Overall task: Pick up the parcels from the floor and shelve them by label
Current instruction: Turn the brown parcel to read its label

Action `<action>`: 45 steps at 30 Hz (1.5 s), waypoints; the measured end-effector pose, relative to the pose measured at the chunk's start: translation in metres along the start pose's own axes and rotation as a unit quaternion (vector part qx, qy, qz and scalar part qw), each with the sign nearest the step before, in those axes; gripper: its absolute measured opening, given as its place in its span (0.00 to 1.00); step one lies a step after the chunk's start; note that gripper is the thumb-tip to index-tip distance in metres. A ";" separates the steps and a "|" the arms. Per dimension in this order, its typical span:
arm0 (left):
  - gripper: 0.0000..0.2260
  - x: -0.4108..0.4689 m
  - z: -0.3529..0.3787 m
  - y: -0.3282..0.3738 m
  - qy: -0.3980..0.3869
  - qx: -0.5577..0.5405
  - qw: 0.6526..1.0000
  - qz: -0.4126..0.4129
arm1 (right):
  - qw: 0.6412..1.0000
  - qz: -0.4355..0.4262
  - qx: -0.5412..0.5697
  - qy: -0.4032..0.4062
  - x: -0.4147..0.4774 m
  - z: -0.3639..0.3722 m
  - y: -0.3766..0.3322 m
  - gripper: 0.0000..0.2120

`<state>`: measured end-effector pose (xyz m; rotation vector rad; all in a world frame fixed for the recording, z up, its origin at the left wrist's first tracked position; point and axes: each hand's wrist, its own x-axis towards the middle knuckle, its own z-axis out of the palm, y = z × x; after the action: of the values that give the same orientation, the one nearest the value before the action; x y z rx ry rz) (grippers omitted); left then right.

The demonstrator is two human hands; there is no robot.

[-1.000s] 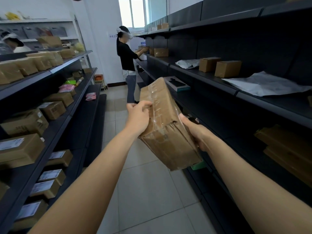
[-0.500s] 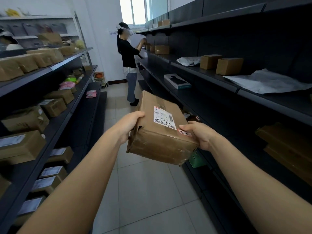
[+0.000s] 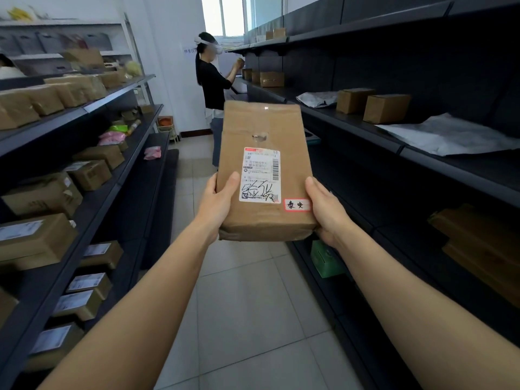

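A brown taped parcel [image 3: 263, 128] is held up in the aisle, its labelled face turned toward me. A white shipping label [image 3: 260, 175] with handwriting sits on its lower half, and a small red-edged sticker [image 3: 297, 204] lies at its lower right corner. My left hand [image 3: 218, 202] grips the parcel's lower left edge, thumb on the front. My right hand [image 3: 327, 211] holds the lower right edge.
Dark shelving [image 3: 92, 170] on the left carries several brown boxes. The right shelving [image 3: 351, 123] holds two boxes [image 3: 372, 106], grey mailers [image 3: 444, 135] and a green box [image 3: 326, 258] low down. A person [image 3: 212, 88] stands farther down the tiled aisle [image 3: 247, 313].
I have turned the parcel from tilted with its taped side up to upright, so the label faces me. Both hands shifted to its lower edges.
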<state>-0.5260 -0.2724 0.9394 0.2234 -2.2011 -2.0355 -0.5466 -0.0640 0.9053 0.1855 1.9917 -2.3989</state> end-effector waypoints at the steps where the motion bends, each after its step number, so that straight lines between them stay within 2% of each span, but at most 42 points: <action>1: 0.28 0.001 -0.001 -0.002 0.006 -0.002 1.000 0.021 | 1.000 -0.014 0.004 0.008 0.000 0.002 0.000 0.24; 9: 0.27 0.012 -0.008 -0.004 0.018 -0.005 0.987 0.159 | 0.991 -0.130 0.018 0.026 0.003 0.014 -0.002 0.25; 15: 0.26 0.020 -0.013 -0.007 0.033 -0.023 0.978 0.204 | 0.980 -0.196 -0.006 0.033 0.011 0.021 -0.004 0.25; 27: 0.24 0.058 -0.033 -0.009 0.048 -0.034 0.971 0.233 | 0.973 -0.221 -0.007 0.062 0.037 0.055 -0.008 0.22; 45: 0.26 0.143 -0.061 -0.035 0.062 -0.026 0.980 0.189 | 0.975 -0.211 0.008 0.073 0.099 0.109 0.007 0.22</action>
<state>-0.6533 -0.3635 0.9093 -0.0697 -1.9362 -1.8143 -0.6526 -0.1663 0.9085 -0.0730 2.2747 -2.7170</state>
